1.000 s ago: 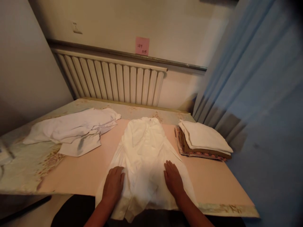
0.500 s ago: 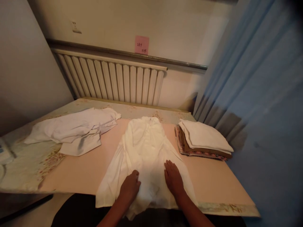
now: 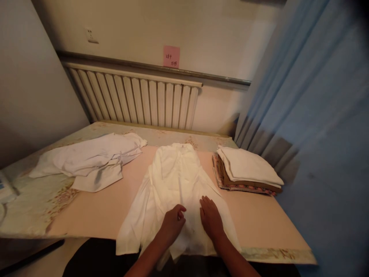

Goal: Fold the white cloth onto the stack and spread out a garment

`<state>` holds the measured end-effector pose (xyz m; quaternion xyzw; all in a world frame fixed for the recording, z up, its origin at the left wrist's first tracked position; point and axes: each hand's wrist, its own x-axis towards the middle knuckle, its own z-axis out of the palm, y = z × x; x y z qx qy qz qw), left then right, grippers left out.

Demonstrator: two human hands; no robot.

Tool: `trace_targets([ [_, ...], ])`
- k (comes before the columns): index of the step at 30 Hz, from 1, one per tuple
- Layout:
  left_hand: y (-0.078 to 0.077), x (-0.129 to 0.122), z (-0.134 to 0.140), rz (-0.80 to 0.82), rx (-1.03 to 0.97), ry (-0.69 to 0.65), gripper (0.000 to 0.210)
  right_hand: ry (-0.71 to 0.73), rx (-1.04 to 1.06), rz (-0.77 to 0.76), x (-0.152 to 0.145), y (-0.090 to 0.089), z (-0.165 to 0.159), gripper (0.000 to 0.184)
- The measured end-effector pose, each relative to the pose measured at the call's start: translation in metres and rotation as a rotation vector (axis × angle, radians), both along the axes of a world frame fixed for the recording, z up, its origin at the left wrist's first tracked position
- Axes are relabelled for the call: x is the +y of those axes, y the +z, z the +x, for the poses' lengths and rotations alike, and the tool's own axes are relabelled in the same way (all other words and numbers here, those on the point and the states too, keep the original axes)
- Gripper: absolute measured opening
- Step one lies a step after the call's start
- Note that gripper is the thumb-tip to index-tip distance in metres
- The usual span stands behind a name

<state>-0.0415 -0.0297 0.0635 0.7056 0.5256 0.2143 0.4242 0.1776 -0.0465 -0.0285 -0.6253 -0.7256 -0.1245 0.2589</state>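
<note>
A white long-sleeved shirt is spread out on the table, its collar toward the wall and its lower hem hanging at the near edge. My left hand is closed at the lower middle of the shirt, its curled fingers gripping the cloth of the front. From that hand a crease runs up toward the collar. Flat on the right side of the shirt lies my right hand, its fingers stretched out and pressing on the fabric. The sleeves rest along both sides.
A pink sheet covers part of the flowered tablecloth. To the left lies a crumpled white garment; to the right, a stack of folded cloths. Behind stands a radiator. A blue curtain hangs at the right.
My left hand has moved right, toward my right hand, drawing the shirt front with it and changing the folds near the hem. My right hand stays in place.
</note>
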Motion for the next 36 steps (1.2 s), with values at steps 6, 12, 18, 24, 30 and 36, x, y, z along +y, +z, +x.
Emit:
trace_targets([
  [6,-0.009,-0.004,0.001,0.145,0.156,-0.07,0.047,-0.005,-0.029,-0.008,0.0,-0.002,0.001,0.039],
  [12,-0.007,0.014,-0.017,0.272,0.464,-0.05,0.042,-0.004,-0.013,0.013,0.0,-0.004,0.001,0.037],
  [18,-0.001,0.038,-0.021,0.309,0.641,-0.222,0.037,0.006,-0.011,0.042,0.001,-0.005,0.001,0.037],
  [24,-0.001,0.054,-0.024,0.321,0.642,-0.328,0.03,0.001,0.004,0.033,0.002,-0.007,0.002,0.039],
  [30,-0.003,0.063,-0.038,0.321,0.689,-0.295,0.025,0.006,-0.013,0.024,0.001,-0.008,0.003,0.038],
  [36,-0.004,0.067,-0.057,0.32,0.662,-0.174,0.019,-0.001,-0.012,0.027,0.001,-0.009,0.003,0.037],
])
